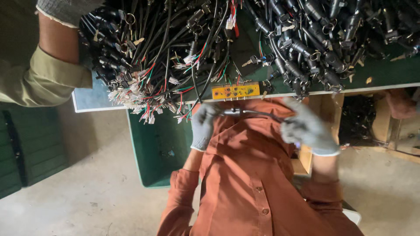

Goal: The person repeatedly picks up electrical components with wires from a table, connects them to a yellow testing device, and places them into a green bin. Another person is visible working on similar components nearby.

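L hand (pixel 203 126), grey glove, pinches one end of a black cable (pixel 258 113) mid-frame, in front of my shirt. R hand (pixel 308 131) is blurred but looks clenched on the other end, so the cable runs taut between them, I reckon for a look at its white plug. Right above, at the table (pixel 385 74) edge, sits a small orange board (pixel 235 91), rectangular w/ dark dots, close for reach. Cable piles (pixel 175 48) fill the top of frame; coloured wire ends hang over a green bin (pixel 148 148). Upper left, a co-worker's arm (pixel 57 52), olive sleeve. No labels I can see.
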A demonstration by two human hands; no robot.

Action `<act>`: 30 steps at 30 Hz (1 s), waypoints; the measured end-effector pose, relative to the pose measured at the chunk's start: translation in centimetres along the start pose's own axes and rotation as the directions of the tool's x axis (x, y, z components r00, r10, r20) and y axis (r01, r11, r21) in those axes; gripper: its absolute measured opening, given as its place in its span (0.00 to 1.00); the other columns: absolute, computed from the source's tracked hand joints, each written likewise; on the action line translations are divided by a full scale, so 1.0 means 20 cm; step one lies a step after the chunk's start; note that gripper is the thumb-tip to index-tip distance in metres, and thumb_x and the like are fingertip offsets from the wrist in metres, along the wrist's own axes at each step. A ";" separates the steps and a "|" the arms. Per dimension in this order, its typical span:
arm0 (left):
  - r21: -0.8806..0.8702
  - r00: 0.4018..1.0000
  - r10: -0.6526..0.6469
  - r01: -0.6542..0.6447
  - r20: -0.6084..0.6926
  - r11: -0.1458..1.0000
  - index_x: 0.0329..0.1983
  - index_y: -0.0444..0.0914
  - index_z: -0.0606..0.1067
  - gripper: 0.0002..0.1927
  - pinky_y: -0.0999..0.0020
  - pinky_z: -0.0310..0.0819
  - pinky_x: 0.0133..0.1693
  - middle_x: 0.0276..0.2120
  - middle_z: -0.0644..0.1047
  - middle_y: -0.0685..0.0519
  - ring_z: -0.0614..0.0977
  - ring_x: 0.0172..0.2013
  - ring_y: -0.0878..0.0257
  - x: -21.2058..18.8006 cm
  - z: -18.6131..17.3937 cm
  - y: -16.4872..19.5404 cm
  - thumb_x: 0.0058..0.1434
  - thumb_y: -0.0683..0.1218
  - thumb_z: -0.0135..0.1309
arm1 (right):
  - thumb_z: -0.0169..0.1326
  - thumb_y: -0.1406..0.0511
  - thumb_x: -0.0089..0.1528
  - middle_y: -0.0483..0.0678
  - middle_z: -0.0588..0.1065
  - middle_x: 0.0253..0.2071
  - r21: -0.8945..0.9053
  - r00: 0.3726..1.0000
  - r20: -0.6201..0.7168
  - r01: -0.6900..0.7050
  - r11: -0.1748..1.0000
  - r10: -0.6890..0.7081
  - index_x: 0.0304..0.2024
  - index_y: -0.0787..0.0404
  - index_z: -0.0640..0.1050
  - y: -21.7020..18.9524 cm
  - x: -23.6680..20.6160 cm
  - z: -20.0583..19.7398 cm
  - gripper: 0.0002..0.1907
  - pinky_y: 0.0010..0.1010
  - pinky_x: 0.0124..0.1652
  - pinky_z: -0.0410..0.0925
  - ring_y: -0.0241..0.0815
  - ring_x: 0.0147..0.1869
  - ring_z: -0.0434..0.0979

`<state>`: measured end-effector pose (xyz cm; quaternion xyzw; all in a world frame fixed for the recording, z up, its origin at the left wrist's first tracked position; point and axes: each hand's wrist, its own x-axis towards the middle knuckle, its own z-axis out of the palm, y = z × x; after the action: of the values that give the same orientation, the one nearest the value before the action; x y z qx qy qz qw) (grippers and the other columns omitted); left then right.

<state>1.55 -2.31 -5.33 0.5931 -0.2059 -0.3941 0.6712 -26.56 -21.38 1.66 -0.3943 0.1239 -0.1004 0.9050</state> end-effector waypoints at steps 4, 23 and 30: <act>0.750 0.987 -0.067 -0.069 0.149 0.657 0.40 0.39 0.81 0.06 0.55 0.74 0.39 0.34 0.80 0.48 0.79 0.36 0.51 -0.04 0.04 -0.07 0.64 0.46 0.59 | 0.50 0.59 0.75 0.53 0.73 0.32 0.506 0.968 0.148 0.102 0.857 -0.203 0.58 0.67 0.74 -0.11 0.06 0.05 0.18 0.35 0.30 0.64 0.39 0.28 0.70; 0.355 0.988 -0.029 -0.027 0.151 0.934 0.44 0.35 0.80 0.10 0.68 0.79 0.41 0.36 0.82 0.52 0.84 0.37 0.64 0.04 0.24 0.00 0.59 0.38 0.61 | 0.60 0.58 0.65 0.54 0.81 0.38 -0.959 0.955 -0.279 -0.282 0.017 0.098 0.45 0.54 0.84 0.39 0.51 0.13 0.10 0.40 0.40 0.71 0.53 0.37 0.81; 0.291 0.975 -0.135 0.079 0.178 0.954 0.42 0.33 0.81 0.07 0.74 0.73 0.35 0.30 0.80 0.55 0.73 0.33 0.74 0.03 0.20 -0.18 0.62 0.40 0.63 | 0.62 0.66 0.61 0.53 0.82 0.43 -0.870 0.908 -0.338 -0.201 0.451 -0.247 0.51 0.62 0.81 0.37 0.42 0.10 0.15 0.32 0.44 0.73 0.47 0.44 0.83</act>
<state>-2.02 -5.32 -8.01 0.6513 -0.2924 -0.4530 0.5340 -17.31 -17.41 -3.72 -0.7795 0.3427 -0.1151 0.5116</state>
